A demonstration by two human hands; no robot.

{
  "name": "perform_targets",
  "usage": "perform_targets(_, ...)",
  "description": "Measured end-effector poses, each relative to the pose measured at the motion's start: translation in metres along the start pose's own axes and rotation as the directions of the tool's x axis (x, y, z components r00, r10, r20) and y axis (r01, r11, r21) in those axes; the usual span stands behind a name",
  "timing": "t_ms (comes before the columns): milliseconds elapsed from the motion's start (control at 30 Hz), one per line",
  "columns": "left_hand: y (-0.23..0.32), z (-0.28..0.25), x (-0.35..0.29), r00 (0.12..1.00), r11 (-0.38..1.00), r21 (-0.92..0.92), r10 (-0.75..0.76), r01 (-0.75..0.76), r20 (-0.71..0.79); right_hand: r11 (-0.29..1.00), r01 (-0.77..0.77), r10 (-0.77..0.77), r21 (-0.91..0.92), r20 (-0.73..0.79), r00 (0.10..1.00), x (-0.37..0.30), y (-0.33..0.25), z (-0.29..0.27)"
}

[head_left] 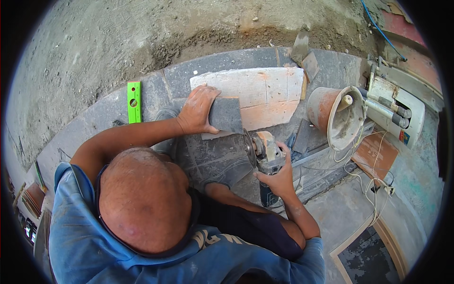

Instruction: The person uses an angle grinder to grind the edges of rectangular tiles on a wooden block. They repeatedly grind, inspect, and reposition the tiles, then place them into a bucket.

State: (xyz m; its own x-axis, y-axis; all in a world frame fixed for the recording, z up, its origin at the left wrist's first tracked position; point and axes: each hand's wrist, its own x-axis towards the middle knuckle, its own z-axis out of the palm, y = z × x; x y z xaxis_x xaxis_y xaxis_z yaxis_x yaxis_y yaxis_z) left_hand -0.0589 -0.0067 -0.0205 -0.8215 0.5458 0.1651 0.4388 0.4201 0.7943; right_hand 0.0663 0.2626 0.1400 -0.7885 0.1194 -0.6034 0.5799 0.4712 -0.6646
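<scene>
My left hand (195, 111) is closed on the left edge of a dark grey tile (229, 115), fingers and thumb spread along it. The tile lies partly over a white, dusty slab (267, 92) with orange stains and drawn lines. In my right hand (280, 176) is an angle grinder (270, 166), its fingers wrapped round the body behind the guard. The grinder's disc (249, 148) stands upright close to the tile's lower right corner; whether it touches cannot be seen clearly.
A green spirit level (134, 102) lies at the left on the grey paving. To the right are a dirty bucket (321, 111) tipped on its side, a white container (395, 106), a brown tile (375, 152) and loose cables (373, 189). A trowel (300, 47) lies at the back beside rough soil (189, 33).
</scene>
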Motion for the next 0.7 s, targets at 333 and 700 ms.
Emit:
perform_targets(333,0.0,0.0,0.0,1.0,1.0,0.004,-0.004,0.004,0.009,1.0,0.01,-0.01,0.015,0.005,1.0,0.003,0.0,0.001)
perform_targets(700,0.0,-0.002,0.0,1.0,1.0,0.0,0.008,-0.008,0.001,1.0,-0.008,0.008,0.03,0.007,1.0,0.005,-0.005,0.002)
